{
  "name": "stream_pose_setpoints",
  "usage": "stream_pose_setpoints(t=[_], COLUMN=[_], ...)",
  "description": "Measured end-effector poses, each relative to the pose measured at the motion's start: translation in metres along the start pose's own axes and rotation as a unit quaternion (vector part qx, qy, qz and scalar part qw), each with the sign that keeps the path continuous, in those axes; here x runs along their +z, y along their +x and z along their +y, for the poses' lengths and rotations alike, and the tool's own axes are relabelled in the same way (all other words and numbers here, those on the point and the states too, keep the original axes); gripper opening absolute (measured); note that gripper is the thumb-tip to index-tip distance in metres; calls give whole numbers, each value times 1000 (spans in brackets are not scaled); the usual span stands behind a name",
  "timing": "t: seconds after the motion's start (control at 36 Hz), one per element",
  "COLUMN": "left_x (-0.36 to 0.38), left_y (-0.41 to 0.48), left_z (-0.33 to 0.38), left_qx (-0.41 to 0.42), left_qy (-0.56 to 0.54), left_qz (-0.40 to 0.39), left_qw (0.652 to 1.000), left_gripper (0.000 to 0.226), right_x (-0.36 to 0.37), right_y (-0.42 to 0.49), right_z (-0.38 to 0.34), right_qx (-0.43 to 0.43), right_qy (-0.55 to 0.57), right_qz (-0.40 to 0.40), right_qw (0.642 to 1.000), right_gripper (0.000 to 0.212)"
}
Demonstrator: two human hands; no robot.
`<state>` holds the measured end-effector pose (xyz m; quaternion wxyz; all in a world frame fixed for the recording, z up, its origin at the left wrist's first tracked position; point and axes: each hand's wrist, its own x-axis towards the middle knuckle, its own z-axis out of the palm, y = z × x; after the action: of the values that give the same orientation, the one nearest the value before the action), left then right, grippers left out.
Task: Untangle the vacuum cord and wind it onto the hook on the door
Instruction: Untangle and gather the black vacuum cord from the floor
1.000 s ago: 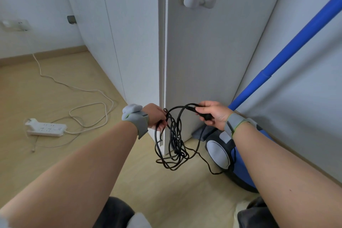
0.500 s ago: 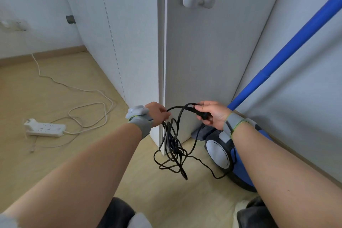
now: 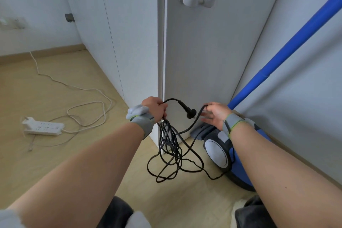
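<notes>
Tease one strand from the cord (image 3: 169, 140) clenched in the left hand (image 3: 154, 110) — gently, with the slack, spread right hand (image 3: 215, 115) beside it.

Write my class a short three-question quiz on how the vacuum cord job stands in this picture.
1. True or false: the cord is already wound on the door hook.
2. What part of the cord dangles in the air between the left hand and the right hand?
3. Which hand grips the tangled bundle of cord? A) left B) right C) neither

Key:
1. False. The hook is bare.
2. The plug.
3. A
</notes>
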<state>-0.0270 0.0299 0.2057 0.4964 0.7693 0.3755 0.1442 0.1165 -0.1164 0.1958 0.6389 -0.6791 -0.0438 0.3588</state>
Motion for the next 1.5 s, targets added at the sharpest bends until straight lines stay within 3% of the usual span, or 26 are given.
stream_pose_setpoints(t=[0.14, 0.25, 0.39, 0.5, 0.67, 0.72, 0.86, 0.94, 1.11, 1.19, 1.36, 1.5], left_x=[2, 5, 9, 10, 9, 10, 13, 15, 16, 16, 17, 18], left_y=[-5, -9, -9, -7, -5, -5, -6, -5, -6, -8, -8, -10], left_z=[7, 16, 21, 21, 19, 19, 19, 19, 18, 20, 21, 21], left_qx=[4, -1, -12, -26, -29, -23, -20, -15, -1, 3, 4, 7], left_qy=[-53, -127, -183, -206, -220, -216, -224, -232, -241, -249, -250, -250], left_qz=[3, 14, 21, 34, 46, 44, 36, 36, 46, 51, 53, 44], left_qw=[999, 992, 983, 978, 974, 975, 974, 972, 969, 967, 967, 967], left_gripper=[22, 20, 29, 26, 28, 29, 27, 26, 27, 28, 28, 27], right_x=[-4, -5, 5, 9, 11, 11, 17, 22, 32, 36, 38, 38], right_y=[2, 4, -2, 2, -2, -4, -15, -15, -14, -20, -18, -18], right_z=[5, 0, -6, -7, 2, 5, 3, 6, 9, 6, 14, 20], right_qx=[13, 20, -64, -69, -94, -103, -130, -129, -109, -95, -80, -65], right_qy=[-120, -214, -399, -426, -435, -481, -588, -574, -429, -375, -478, -480], right_qz=[70, 75, 89, 64, 94, 74, 45, 9, -43, -75, -106, -93], right_qw=[990, 974, 910, 900, 890, 868, 797, 809, 896, 919, 868, 870], right_gripper=[44, 35, 37, 37, 27, 20, 42, 44, 28, 26, 26, 43])
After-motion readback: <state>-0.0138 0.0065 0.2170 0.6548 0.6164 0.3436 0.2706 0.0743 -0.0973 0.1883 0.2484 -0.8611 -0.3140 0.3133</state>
